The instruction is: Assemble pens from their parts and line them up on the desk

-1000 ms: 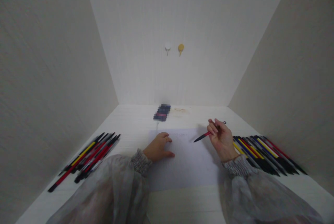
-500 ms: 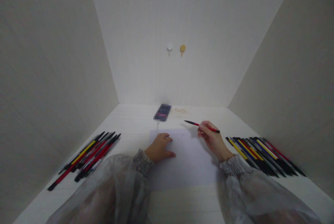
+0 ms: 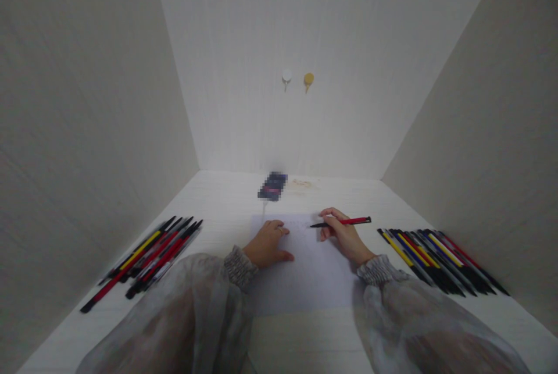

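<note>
A sheet of paper [image 3: 305, 281] lies flat on the white table, with faint marks near its top edge. My left hand [image 3: 270, 244] rests on the paper's left side, fingers and thumb apart, a ring on one finger. Between the fingers of my right hand [image 3: 342, 234] is a red and black pen [image 3: 357, 221]. Its dark tip points left, over the upper part of the sheet; whether it touches the paper I cannot tell.
Several pens [image 3: 152, 257] lie in a loose pile at the left. Another row of pens [image 3: 436, 260] lies at the right. Behind the paper is a pixelated dark object [image 3: 272, 187] with a cable. Two hooks, white [image 3: 286, 76] and yellow [image 3: 308, 78], hang on the back wall.
My right hand has moved left and slightly down, bringing the pen's tip from beyond the paper to over its upper part. The pen's rear end has swung up. My left hand stays put.
</note>
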Motion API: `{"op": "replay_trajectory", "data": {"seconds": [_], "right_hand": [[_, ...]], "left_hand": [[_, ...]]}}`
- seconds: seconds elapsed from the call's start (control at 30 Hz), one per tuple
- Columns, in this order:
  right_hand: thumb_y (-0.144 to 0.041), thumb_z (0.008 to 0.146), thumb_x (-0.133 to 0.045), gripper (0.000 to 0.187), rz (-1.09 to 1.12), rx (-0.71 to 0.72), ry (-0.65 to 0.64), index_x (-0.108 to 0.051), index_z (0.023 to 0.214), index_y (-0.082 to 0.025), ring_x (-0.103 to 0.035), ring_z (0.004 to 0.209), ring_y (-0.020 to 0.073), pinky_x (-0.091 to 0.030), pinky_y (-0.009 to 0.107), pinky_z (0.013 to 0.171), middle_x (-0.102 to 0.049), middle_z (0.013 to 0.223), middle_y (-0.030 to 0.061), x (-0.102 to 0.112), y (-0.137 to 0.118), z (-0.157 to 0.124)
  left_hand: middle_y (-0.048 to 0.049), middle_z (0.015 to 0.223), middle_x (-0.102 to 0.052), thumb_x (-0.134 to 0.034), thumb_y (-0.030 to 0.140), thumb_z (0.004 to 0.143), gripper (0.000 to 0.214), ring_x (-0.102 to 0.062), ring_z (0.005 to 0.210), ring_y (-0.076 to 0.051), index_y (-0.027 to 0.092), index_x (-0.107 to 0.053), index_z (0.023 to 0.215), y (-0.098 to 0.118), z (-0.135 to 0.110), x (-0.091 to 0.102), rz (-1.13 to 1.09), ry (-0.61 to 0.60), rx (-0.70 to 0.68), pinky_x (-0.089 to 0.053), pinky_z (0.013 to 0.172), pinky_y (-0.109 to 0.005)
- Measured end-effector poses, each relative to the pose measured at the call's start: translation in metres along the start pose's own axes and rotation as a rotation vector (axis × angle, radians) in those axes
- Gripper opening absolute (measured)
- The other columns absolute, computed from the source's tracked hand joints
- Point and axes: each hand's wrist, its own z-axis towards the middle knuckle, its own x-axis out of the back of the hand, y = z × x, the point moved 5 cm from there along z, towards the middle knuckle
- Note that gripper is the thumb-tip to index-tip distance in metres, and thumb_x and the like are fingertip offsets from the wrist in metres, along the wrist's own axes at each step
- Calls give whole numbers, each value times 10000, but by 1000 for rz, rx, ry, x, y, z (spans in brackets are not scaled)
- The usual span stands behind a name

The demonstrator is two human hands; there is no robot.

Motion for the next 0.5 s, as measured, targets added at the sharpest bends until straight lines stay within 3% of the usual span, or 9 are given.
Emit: {"op": "replay_trajectory", "data": {"seconds": [0.13,0.27,0.5], "right_hand": [[-398,730,-460,260,-209,-15,-94,-543,715,-152,-465,393,90,-348,206,385,-536,474,-18,-9,4,-1],[-346,734,-460,221,-418,34,-66,-506,616,-165,-345,340,63,-252,194,361,-427,382,-60,-13,4,1],[-299,744,-418,206,-519,24,-33,-467,587,-174,-345,360,76,-254,200,370,-403,400,-56,-17,5,3]], "left_hand": [[-156,1197,-412,-628,502,559,676,-355,1114,-271,109,-504,1094,1,0,2,19,-5,9,-273,949,-368],[-160,1198,-410,-623,504,563,685,-354,1115,-270,104,-498,1105,2,1,2,26,-14,11,-269,952,-363],[-154,1194,-417,-618,510,564,684,-353,1117,-259,107,-498,1104,1,0,3,24,-8,-1,-269,951,-350]]}}
